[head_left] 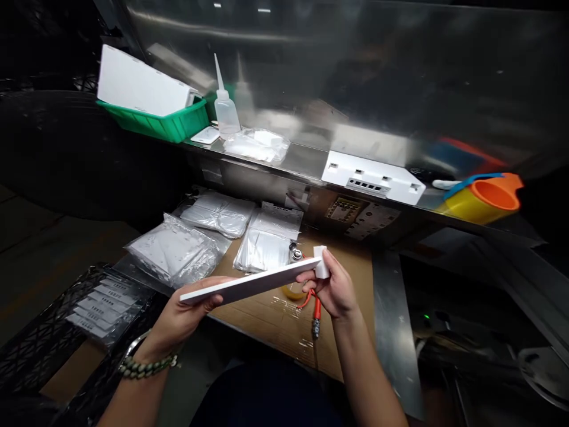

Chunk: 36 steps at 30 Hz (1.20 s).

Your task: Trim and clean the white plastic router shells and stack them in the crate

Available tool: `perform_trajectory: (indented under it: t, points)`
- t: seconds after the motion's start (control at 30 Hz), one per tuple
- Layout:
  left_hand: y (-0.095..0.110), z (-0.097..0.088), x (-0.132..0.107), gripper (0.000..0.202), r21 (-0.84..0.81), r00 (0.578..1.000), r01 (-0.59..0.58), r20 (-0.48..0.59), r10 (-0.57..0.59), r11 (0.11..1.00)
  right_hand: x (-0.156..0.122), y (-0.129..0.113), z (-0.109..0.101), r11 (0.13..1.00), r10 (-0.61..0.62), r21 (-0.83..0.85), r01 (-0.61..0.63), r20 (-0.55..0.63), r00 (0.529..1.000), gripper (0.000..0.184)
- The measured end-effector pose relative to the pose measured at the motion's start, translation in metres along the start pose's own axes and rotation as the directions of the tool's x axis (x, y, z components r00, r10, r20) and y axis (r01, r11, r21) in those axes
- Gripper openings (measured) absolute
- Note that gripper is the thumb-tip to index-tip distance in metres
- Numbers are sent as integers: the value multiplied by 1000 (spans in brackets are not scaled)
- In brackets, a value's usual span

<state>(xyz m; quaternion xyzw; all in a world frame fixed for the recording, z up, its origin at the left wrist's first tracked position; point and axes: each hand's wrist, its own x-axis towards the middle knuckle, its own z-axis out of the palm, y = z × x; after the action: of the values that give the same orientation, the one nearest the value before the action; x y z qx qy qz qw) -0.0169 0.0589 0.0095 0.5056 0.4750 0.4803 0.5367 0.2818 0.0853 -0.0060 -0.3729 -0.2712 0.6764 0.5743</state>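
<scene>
My left hand [182, 317] is closed around the left end of a flat white panel [260, 281], which is held nearly edge-on above the bench. Between the thumb and fingers of my right hand [338, 290] is a small white pad [320, 265], pressed at the panel's right end. Its material, cloth or foam, I cannot tell. Under the panel lies a cardboard sheet [355, 261], and on it is a red-handled tool [317, 314] with a metal end. A small metal-topped container [296, 255] shows just behind the panel.
Bagged white panels [171, 252] and wrapped stacks [267, 246] lie at the left and back. On the metal shelf stand a green bin [178, 124], a squeeze bottle [226, 115], a white slotted housing [373, 178] and a yellow-orange tape dispenser [482, 201]. A black crate [40, 338] is at lower left.
</scene>
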Motion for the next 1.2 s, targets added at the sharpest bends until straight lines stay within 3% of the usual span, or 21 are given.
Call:
perform_trajectory:
  t: [0.2,0.37,0.47,0.53,0.6,0.63,0.7,0.77,0.8,0.87,0.93,1.0,1.1,1.2]
  points:
    - [5,6,9,28,124,953,-286,142,268,950,0,5,2,998,-51,32,52,-26,998,39]
    - [-3,-2,8,30,105,904,-382,247,348,918,3,7,-3,998,-56,11,56,-2,998,38]
    - [-7,0,5,56,19,938,-303,179,295,953,4,10,-4,996,-87,-19,87,10,996,40]
    - [-12,6,4,84,-129,967,-255,-15,255,958,3,13,-3,987,-158,-16,158,2,987,35]
    - [-19,11,4,86,-362,974,-150,-216,74,920,1,17,-2,968,-251,-21,250,-4,968,28]
    - [-21,13,5,81,-501,975,-48,-213,-69,864,0,19,-2,956,-292,-37,292,4,957,26]
    - [-24,14,9,76,-731,950,221,12,-312,646,-1,22,-3,936,-334,-96,339,61,940,23]
    - [-22,13,14,73,-810,905,389,246,-348,439,0,22,-9,923,-308,-194,334,149,940,21]
    - [-18,13,16,69,-829,901,402,282,-331,389,2,21,-12,903,-289,-274,331,182,940,20]
    - [-7,13,20,61,-869,916,350,239,-321,350,6,18,-17,791,-322,-487,370,183,929,20]
    - [6,17,22,60,-900,929,275,158,-335,338,6,16,-14,583,-477,-685,437,146,866,18]
    - [18,24,23,59,-919,934,203,79,-347,338,-1,18,2,422,-587,-760,494,186,788,14]
    - [29,39,22,58,-924,928,169,32,-372,344,-24,31,45,387,-519,-685,618,393,759,16]
    - [31,51,20,58,-918,924,193,50,-380,348,-45,46,86,377,-447,-586,717,563,695,21]
